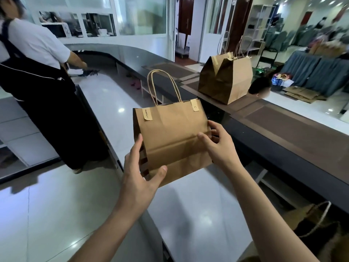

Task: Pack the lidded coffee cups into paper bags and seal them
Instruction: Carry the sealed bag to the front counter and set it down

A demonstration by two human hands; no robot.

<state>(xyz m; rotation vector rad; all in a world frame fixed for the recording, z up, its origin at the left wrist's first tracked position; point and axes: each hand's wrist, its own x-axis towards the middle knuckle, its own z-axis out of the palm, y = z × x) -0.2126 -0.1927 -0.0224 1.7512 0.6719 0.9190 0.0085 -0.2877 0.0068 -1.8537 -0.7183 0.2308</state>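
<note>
A brown paper bag (170,129) with twisted handles is held upright in the air above the white counter. Its top is folded shut, with two pale stickers over the fold near the left and right corners. My left hand (140,170) grips the bag's lower left side, thumb on the front and fingers round the pleated side. My right hand (219,143) holds the right edge, thumb on the front and fingers curled behind. No coffee cup shows; the bag hides its contents.
A larger sealed paper bag (226,78) stands on the raised dark ledge (283,133) to the right. The white counter (113,103) runs ahead. A person in a black apron (37,76) stands at the left. More bags (311,220) lie at the lower right.
</note>
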